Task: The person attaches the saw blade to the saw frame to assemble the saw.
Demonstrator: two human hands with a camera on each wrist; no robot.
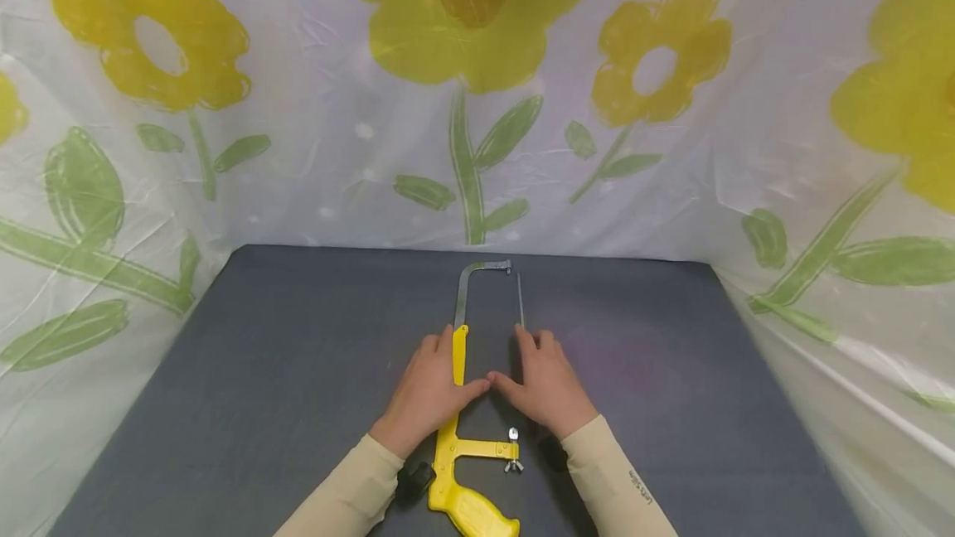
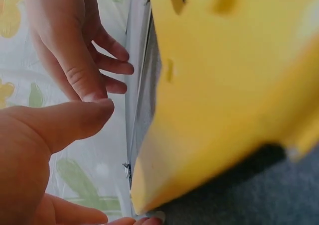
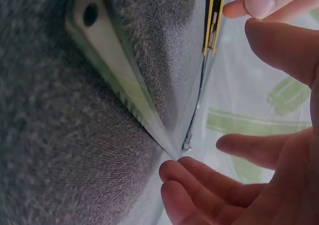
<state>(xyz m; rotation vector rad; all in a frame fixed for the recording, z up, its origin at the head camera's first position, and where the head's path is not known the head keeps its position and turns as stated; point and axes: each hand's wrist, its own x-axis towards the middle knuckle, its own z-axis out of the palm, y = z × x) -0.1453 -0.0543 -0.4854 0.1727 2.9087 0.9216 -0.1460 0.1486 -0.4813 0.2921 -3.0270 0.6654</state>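
A yellow hacksaw frame (image 1: pixel 459 355) with a bare metal front bow lies on the dark table, its handle (image 1: pixel 477 512) toward me. My left hand (image 1: pixel 425 392) rests along the frame's spine, fingers extended. Apart from the frame, to its right, lies a hacksaw blade (image 1: pixel 521 301); its toothed edge and end hole show in the right wrist view. Fingertips of my right hand (image 1: pixel 550 379) are right at the blade, the fingers loosely spread. Both thumbs point inward, their tips meeting between frame and blade. Most of the blade is hidden under the right hand in the head view.
The dark grey cloth-covered table (image 1: pixel 298 355) reaches back to a white curtain (image 1: pixel 313 147) printed with yellow flowers, which also hangs along both sides. A wing nut (image 1: pixel 514 466) sits on the frame's lower arm. Dark wrist straps show beneath both sleeves.
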